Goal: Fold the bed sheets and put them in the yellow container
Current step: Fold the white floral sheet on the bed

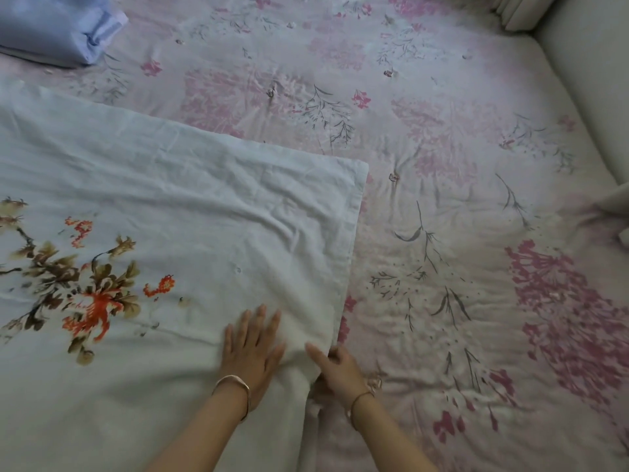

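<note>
The white flowered bed sheet [170, 185] lies spread over the near left part of the bed [442, 165]. The left hand [253, 345] presses flat on it with fingers straight, and just beside it the right hand [337, 366] grips the sheet's near right edge. A folded blue cloth [58, 28] sits at the far left.

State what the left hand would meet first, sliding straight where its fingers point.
Nothing solid: the left hand lies flat on the white sheet, so it meets only the sheet's creases, then probably its far edge.
</note>
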Motion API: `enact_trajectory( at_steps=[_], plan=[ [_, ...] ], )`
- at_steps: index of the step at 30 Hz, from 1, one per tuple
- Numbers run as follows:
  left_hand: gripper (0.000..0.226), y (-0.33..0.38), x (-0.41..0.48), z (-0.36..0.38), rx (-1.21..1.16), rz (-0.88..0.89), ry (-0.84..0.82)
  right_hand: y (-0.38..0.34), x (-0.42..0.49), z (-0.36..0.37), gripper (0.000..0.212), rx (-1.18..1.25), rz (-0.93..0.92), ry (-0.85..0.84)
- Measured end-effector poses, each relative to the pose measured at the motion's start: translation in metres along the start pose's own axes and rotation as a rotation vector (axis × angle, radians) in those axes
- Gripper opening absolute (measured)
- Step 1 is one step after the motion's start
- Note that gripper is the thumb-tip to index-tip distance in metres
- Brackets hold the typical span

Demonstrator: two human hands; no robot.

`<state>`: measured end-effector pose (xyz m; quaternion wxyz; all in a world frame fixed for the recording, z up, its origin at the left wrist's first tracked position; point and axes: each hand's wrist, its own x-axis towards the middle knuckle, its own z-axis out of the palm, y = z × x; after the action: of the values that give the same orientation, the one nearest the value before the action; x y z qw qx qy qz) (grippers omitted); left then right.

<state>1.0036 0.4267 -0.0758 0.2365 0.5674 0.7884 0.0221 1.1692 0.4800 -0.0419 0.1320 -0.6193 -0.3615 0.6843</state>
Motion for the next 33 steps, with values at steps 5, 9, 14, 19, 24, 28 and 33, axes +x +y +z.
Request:
enact_trajectory(
  at_steps=[5,9,14,19,24,28,33],
  plan=[
    [0.055,0.001,-0.014,0.009,-0.080,0.014,0.069,0.027,-0.009,-0.002,0.014,-0.162,-0.131,0.255],
    [0.072,0.006,-0.006,0.012,-0.070,0.001,0.001,-0.008,0.013,-0.006,0.049,0.204,-0.101,0.216],
    [0.084,0.020,0.008,0.008,-0.087,0.023,-0.013,-0.052,0.063,-0.006,0.051,0.138,0.005,0.139],
    [0.079,0.038,0.033,-0.007,-0.186,0.067,0.143,-0.134,0.095,-0.010,0.031,-0.120,-0.429,0.224],
    [0.071,0.033,0.046,-0.003,-0.009,0.091,0.090,-0.130,0.111,-0.024,0.034,-0.338,-0.336,0.320],
    [0.054,0.019,0.040,0.014,0.100,0.101,-0.039,-0.097,0.093,-0.026,0.050,-0.158,-0.191,0.223],
    [0.056,0.021,0.062,0.000,0.014,0.135,0.082,-0.130,0.126,-0.039,0.123,0.110,-0.049,0.075]
  ],
)
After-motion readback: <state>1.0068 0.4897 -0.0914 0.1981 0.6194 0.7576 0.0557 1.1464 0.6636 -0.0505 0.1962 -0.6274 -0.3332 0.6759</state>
